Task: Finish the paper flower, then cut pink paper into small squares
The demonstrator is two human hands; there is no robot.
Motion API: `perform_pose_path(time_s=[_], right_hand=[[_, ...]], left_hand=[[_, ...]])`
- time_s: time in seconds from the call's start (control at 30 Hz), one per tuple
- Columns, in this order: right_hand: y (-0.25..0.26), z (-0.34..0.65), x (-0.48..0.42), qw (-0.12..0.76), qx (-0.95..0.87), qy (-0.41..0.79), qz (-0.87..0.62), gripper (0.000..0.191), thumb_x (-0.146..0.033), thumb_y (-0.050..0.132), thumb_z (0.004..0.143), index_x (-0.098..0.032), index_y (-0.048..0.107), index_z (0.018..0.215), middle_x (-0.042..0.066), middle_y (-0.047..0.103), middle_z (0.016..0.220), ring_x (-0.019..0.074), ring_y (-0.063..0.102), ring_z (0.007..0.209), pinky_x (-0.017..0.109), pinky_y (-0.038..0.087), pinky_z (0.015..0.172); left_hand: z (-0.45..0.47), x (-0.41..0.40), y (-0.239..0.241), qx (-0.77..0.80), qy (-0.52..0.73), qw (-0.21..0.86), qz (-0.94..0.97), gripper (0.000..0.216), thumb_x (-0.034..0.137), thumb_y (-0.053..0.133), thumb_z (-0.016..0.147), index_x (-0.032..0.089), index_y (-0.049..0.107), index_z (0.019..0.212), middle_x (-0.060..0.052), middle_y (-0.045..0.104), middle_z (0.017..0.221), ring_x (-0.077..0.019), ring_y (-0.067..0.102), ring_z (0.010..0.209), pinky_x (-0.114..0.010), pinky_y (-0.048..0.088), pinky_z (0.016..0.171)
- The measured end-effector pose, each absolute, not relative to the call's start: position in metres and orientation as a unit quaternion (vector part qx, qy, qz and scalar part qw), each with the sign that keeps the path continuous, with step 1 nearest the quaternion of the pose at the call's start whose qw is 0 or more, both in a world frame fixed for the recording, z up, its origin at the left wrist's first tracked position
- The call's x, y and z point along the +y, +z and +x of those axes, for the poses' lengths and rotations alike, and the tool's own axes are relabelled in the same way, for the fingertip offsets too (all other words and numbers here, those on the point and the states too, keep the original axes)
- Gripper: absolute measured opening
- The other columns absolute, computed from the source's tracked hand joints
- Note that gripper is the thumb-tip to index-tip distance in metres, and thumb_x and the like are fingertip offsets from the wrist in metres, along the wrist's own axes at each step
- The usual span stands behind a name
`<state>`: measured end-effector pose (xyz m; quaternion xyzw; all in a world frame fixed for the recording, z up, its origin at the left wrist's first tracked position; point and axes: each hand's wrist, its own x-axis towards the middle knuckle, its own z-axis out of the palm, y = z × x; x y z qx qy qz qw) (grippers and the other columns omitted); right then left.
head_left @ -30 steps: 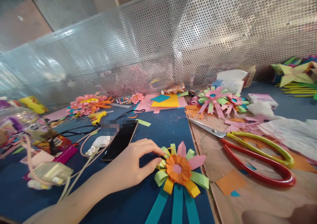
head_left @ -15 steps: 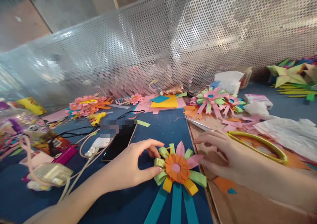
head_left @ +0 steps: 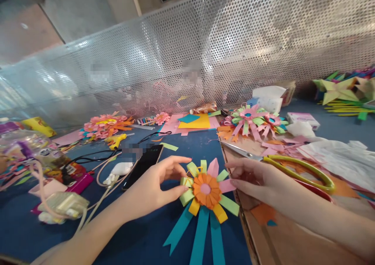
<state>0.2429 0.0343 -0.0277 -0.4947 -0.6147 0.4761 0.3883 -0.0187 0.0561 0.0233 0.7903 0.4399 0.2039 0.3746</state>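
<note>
A layered paper flower lies on the blue table, with an orange pleated middle, a pink centre, green, yellow and pink petals and teal ribbon tails. My left hand holds its left-side looped petals, thumb in front and fingers curled behind. At the other side, my right hand has its thumb and fingers at the tip of a pink petal, in what looks like a light pinch; the fingertips are partly hidden. Scissors with yellow handles lie under and beyond my right forearm, blades pointing left.
A dark phone, white cables and a plug adapter lie on the left. Finished paper flowers and coloured sheets sit at the back before a perforated metal screen. Cardboard covers the right side, with tissue beyond.
The paper flower has shifted slightly away from me and to the left, so a forked teal tail end now shows. Both hands have moved with it.
</note>
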Motion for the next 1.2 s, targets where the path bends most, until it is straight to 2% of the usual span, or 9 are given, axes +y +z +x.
perform_pose_path(time_s=[0.2, 0.43, 0.6, 0.8, 0.93, 1.03, 1.2], right_hand=[[-0.022, 0.236, 0.032, 0.399, -0.602, 0.487, -0.492, 0.048, -0.046, 0.062, 0.072, -0.021, 0.06, 0.113, 0.004, 0.065, 0.079, 0.0164, 0.06, 0.07, 0.027, 0.049, 0.06], [-0.016, 0.219, 0.033, 0.392, -0.592, 0.482, -0.513, 0.039, -0.045, 0.068, 0.065, -0.02, 0.066, 0.095, 0.0, 0.061, 0.064, 0.0153, 0.058, 0.061, 0.026, 0.047, 0.056], [-0.011, 0.217, 0.032, 0.405, -0.591, 0.463, -0.522, 0.031, -0.046, 0.066, 0.067, -0.021, 0.066, 0.084, 0.002, 0.064, 0.069, 0.0173, 0.06, 0.067, 0.026, 0.048, 0.059], [-0.007, 0.215, 0.027, 0.406, -0.553, 0.528, -0.501, 0.034, -0.05, 0.061, 0.072, -0.02, 0.064, 0.088, 0.004, 0.067, 0.079, 0.0201, 0.064, 0.077, 0.029, 0.052, 0.069], [-0.013, 0.213, 0.028, 0.416, -0.531, 0.529, -0.515, 0.037, -0.053, 0.061, 0.071, -0.02, 0.063, 0.089, 0.005, 0.067, 0.076, 0.0207, 0.065, 0.076, 0.029, 0.053, 0.067], [-0.019, 0.211, 0.028, 0.426, -0.513, 0.536, -0.517, 0.042, -0.056, 0.06, 0.07, -0.019, 0.062, 0.09, 0.006, 0.068, 0.076, 0.022, 0.066, 0.074, 0.029, 0.053, 0.061], [-0.022, 0.208, 0.025, 0.456, -0.516, 0.559, -0.462, 0.046, -0.057, 0.062, 0.068, -0.02, 0.062, 0.096, 0.008, 0.068, 0.091, 0.024, 0.065, 0.083, 0.034, 0.054, 0.074]], left_hand=[[-0.019, 0.055, 0.023, 0.435, 0.243, 0.418, 0.76, 0.044, 0.029, 0.059, 0.077, 0.024, 0.047, 0.12, -0.004, 0.057, 0.096, -0.0144, 0.059, 0.088, -0.029, 0.05, 0.08], [-0.017, 0.055, 0.02, 0.405, 0.265, 0.445, 0.753, 0.044, 0.028, 0.06, 0.077, 0.023, 0.049, 0.119, -0.006, 0.056, 0.098, -0.0146, 0.059, 0.087, -0.029, 0.05, 0.079], [-0.014, 0.054, 0.017, 0.382, 0.288, 0.472, 0.741, 0.046, 0.026, 0.061, 0.076, 0.023, 0.046, 0.12, -0.007, 0.054, 0.104, -0.015, 0.058, 0.09, -0.03, 0.049, 0.08], [-0.011, 0.055, 0.017, 0.404, 0.301, 0.483, 0.716, 0.049, 0.029, 0.057, 0.079, 0.025, 0.04, 0.125, -0.009, 0.051, 0.116, -0.0173, 0.057, 0.094, -0.033, 0.05, 0.078], [-0.009, 0.057, 0.018, 0.438, 0.327, 0.457, 0.702, 0.035, 0.033, 0.055, 0.08, 0.02, 0.046, 0.112, -0.009, 0.055, 0.109, -0.0194, 0.055, 0.1, -0.035, 0.048, 0.083], [-0.008, 0.059, 0.015, 0.454, 0.315, 0.457, 0.696, 0.035, 0.034, 0.059, 0.078, 0.019, 0.047, 0.107, -0.008, 0.058, 0.103, -0.0197, 0.056, 0.099, -0.035, 0.048, 0.083], [-0.006, 0.059, 0.013, 0.462, 0.34, 0.404, 0.713, 0.023, 0.033, 0.057, 0.078, 0.019, 0.048, 0.094, -0.006, 0.058, 0.101, -0.0171, 0.057, 0.095, -0.033, 0.047, 0.081]])
